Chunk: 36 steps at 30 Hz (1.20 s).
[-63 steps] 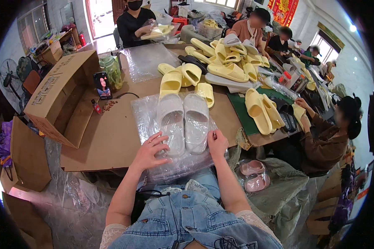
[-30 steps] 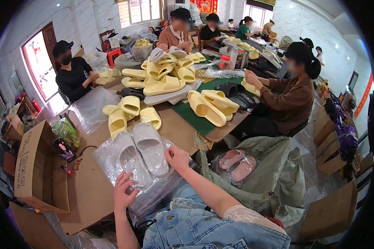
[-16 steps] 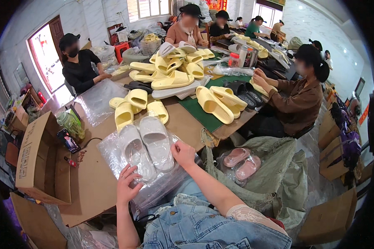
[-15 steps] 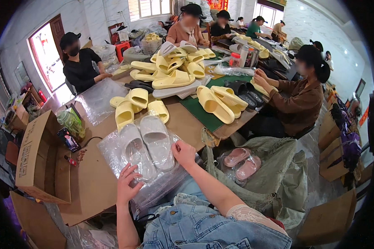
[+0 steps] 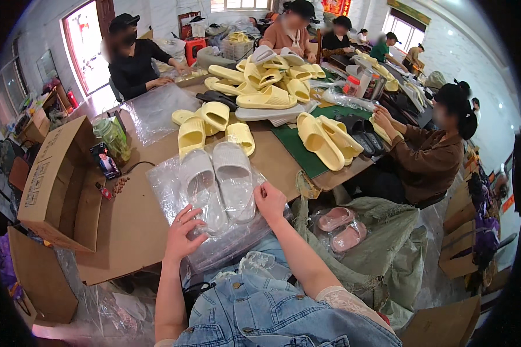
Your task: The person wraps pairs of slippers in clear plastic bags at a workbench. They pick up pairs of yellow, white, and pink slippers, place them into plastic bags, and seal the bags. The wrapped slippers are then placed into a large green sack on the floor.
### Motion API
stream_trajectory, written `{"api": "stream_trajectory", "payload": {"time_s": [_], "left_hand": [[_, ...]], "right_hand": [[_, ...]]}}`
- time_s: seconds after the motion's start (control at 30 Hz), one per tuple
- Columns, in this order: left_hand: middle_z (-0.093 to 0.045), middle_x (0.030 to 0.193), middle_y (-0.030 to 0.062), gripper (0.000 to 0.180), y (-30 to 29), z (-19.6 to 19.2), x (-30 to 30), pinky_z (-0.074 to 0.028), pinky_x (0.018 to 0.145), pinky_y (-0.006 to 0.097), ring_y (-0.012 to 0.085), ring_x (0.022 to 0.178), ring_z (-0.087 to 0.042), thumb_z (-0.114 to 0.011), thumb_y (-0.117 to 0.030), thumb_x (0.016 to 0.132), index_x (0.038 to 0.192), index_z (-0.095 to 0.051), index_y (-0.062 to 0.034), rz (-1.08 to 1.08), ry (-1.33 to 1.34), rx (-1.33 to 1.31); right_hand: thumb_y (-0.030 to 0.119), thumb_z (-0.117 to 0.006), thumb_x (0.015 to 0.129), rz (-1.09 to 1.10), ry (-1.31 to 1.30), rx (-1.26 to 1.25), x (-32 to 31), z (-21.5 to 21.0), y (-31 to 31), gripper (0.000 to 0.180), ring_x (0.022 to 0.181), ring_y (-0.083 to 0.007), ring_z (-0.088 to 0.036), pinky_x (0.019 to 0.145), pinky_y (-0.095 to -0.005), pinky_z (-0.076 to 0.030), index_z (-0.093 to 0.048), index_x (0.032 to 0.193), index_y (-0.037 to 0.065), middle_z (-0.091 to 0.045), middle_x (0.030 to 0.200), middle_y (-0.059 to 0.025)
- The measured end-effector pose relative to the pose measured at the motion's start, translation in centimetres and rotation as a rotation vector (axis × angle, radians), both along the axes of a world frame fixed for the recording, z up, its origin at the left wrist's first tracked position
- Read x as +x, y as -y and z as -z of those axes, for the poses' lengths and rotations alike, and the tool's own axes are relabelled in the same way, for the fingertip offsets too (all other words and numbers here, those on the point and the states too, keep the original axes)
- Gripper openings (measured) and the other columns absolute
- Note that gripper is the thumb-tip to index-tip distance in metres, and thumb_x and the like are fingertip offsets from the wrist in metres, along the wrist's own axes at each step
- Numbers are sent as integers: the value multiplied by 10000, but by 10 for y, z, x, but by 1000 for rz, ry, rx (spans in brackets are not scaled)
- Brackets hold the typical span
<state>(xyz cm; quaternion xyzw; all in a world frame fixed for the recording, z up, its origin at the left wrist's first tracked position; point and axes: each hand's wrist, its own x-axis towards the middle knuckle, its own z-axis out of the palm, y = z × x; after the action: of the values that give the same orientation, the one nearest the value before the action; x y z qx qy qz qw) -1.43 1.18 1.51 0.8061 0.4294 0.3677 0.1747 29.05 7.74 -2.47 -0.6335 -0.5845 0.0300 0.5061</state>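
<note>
A pair of light grey slippers (image 5: 235, 179) lies side by side in a clear plastic bag (image 5: 162, 180) on the table edge in front of me. My left hand (image 5: 185, 232) rests at the bag's near left corner, fingers spread, touching the film by the left slipper's heel. On the other side, my right hand (image 5: 270, 201) is closed with its fingers curled at the bag's right edge, apparently pinching the film. More flat clear bags (image 5: 214, 254) are stacked beneath. Yellow slippers (image 5: 191, 136) lie just beyond the grey pair.
An open cardboard box (image 5: 55, 173) stands at the left, with a phone (image 5: 105, 161) and a jar (image 5: 111, 140) beside it. A heap of yellow slippers (image 5: 266, 98) fills the far table. Bagged pink slippers (image 5: 348, 234) lie on a green sack (image 5: 388, 231) at right. Several people work around the table.
The view has shifted, so the table and its contents sit farther right. Both hands keep nearly the same places on the bag, and the grey slippers stay inside it.
</note>
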Motion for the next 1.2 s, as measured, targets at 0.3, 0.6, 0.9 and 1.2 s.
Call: {"api": "stream_trajectory", "payload": {"time_s": [0.3, 0.6, 0.9, 1.2], "left_hand": [[-652, 1372, 73, 324, -1, 3, -1, -433, 1128, 470, 351, 1393, -496, -844, -233, 710, 998, -742, -125, 3, 16, 12], [-652, 1376, 81, 392, 2, -3, -2, -416, 1143, 481, 366, 1416, -472, -862, -281, 698, 1045, -750, -137, 22, -5, -4], [-444, 1572, 158, 644, 4, 0, -4, -485, 1058, 449, 379, 1382, -493, -865, -307, 710, 1293, -665, -119, -33, 67, -98], [-461, 1486, 153, 783, 0, 13, 0, -531, 988, 426, 339, 1227, -599, -830, -222, 780, 1465, -487, -61, -171, 238, -136]], "right_hand": [[124, -736, 805, -96, 155, 250, -18, -60, 9, 281, 1060, -353, -558, 936, -464, -438, -605, 1042, 47, -626, 1088, -139], [484, -707, 890, -203, 474, -349, -91, -75, -45, 482, 751, -345, -722, 679, -453, -580, -664, 938, 6, -707, 807, -166], [253, -608, 937, -312, 289, -126, -100, -35, -62, 226, 703, -381, -701, 649, -508, -552, -621, 858, 42, -691, 762, -184], [246, -648, 904, -364, 43, -128, -38, -36, -3, 236, 692, -383, -661, 625, -501, -506, -589, 794, 46, -655, 721, -158]]}}
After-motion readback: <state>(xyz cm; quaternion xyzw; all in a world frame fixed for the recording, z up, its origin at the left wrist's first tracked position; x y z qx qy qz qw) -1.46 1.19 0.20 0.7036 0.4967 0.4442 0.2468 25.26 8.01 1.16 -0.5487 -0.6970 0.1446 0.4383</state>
